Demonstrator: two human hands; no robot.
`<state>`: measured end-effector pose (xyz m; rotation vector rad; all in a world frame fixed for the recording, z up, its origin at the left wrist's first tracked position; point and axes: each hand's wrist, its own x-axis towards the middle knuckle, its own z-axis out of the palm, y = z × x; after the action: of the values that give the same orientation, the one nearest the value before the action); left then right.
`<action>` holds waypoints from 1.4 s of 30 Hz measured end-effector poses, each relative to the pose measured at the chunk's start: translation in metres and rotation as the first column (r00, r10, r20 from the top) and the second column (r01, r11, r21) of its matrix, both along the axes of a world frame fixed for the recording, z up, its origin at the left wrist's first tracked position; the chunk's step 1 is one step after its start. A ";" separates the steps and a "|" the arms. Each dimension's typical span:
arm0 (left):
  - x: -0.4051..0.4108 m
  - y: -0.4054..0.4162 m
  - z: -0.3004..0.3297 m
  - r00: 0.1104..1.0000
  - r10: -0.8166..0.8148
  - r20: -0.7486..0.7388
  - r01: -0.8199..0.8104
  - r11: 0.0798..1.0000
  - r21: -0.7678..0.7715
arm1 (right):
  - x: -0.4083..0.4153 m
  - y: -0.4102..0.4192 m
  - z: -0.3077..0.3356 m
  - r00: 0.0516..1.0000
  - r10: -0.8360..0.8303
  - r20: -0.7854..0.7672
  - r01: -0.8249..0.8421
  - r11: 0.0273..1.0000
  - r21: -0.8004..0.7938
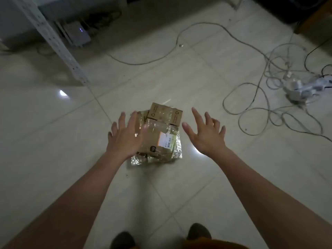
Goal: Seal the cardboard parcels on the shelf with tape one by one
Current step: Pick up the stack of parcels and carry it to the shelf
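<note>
Two cardboard parcels lie on the tiled floor, both wrapped in shiny clear tape. The larger parcel (pixel 159 143) carries a white shipping label. A smaller parcel (pixel 165 113) rests against its far edge. My left hand (pixel 125 136) hovers with spread fingers over the larger parcel's left side and hides that part. My right hand (pixel 206 133) is spread open just to the right of the parcels, apart from them. No tape roll is in sight.
A white perforated shelf post (pixel 59 45) slants down at the upper left, with a small white box with a light (pixel 77 33) behind it. Loose cables (pixel 265 83) and a power strip (pixel 305 87) sprawl at the right. My feet (pixel 197 232) stand at the bottom.
</note>
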<state>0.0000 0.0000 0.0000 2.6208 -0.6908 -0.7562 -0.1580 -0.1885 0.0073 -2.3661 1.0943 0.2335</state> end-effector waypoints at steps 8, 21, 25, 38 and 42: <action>0.021 0.000 -0.189 0.996 0.086 -0.010 -0.086 0.996 0.018 | 0.029 -0.009 -0.189 0.993 -0.020 -0.118 0.024 0.999 0.029; 0.070 -0.013 -0.290 0.885 0.333 -0.324 -0.314 0.943 0.111 | 0.066 -0.031 -0.303 0.998 0.013 0.054 -0.029 0.952 0.304; 0.067 -0.003 -0.301 0.694 0.407 -0.594 -0.544 0.837 -0.061 | 0.060 -0.031 -0.302 0.967 -0.203 0.153 0.049 0.740 0.671; 0.063 0.008 -0.305 0.446 0.328 -0.833 -0.648 0.760 -0.048 | 0.051 -0.037 -0.319 0.885 -0.465 0.002 0.259 0.496 0.828; 0.067 0.006 -0.308 0.451 0.273 -0.850 -0.669 0.734 -0.119 | 0.049 -0.037 -0.320 0.898 -0.440 -0.010 0.249 0.489 0.836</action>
<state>0.0667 0.0064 -0.3082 1.6057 0.1825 -1.2435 -0.1094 -0.2254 -0.3123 -1.2443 1.0192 0.2670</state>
